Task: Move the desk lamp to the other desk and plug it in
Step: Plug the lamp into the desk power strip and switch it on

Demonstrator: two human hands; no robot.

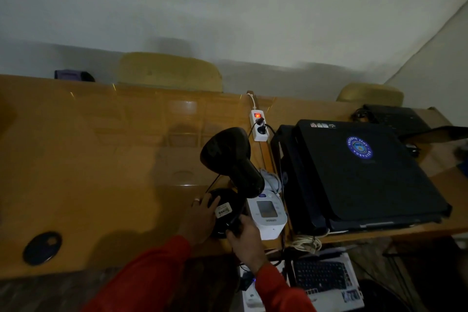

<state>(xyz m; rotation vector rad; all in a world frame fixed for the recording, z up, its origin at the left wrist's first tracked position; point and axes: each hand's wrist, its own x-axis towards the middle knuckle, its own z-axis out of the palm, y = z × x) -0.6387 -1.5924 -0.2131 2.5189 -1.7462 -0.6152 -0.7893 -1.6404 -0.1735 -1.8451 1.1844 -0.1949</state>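
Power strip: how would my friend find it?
Find the brown wooden desk. Behind the black desk lamp, beside the black closed laptop, lies a white plastic power strip. Only it has a glowing red switch.

The lamp (pixel 231 162) stands on the desk (pixel 101 159) between the two hands. The left hand (pixel 202 218) holds the left side of its base, and the right hand (pixel 244 238) holds the near side. Just right of the right hand sits a small machine with a screen (pixel 268 215). Farther right lies a shut laptop (pixel 359 167). Past the hands, behind the lamp's head, lies a power strip (pixel 258 125) with two plugs in it. Far left of the left hand is a round cover (pixel 41 248) in the desk. A keyboard (pixel 321 278) sits below the desk, nearer than the right hand.
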